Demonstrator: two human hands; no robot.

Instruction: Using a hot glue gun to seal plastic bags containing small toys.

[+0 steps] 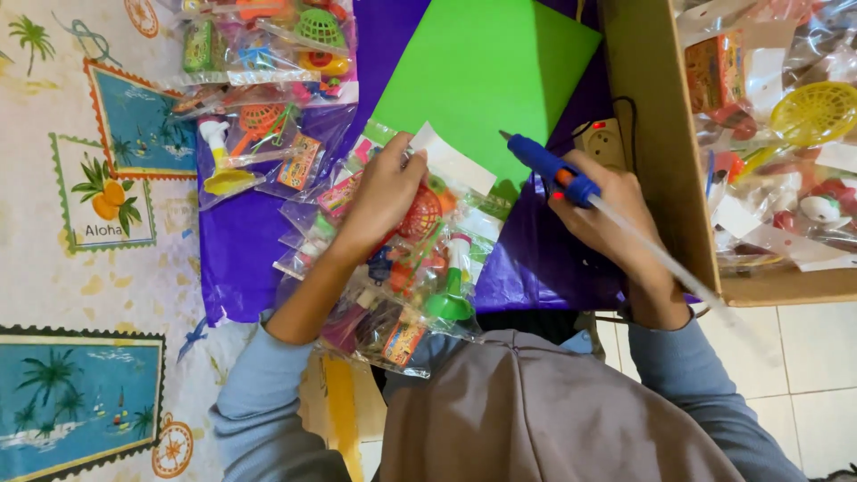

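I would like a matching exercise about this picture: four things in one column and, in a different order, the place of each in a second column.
Things:
1. green sheet
2. glue gun
3. cardboard box
4. power strip

Places:
a. in the right hand
b. far right, holding bagged toys
c. on the purple cloth, top centre
d. between the green sheet and the box

Pairs: 1-c, 2-a, 3-b, 4-d

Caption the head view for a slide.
Left hand presses bagged toys; right hand holds a blue glue gun over green card.
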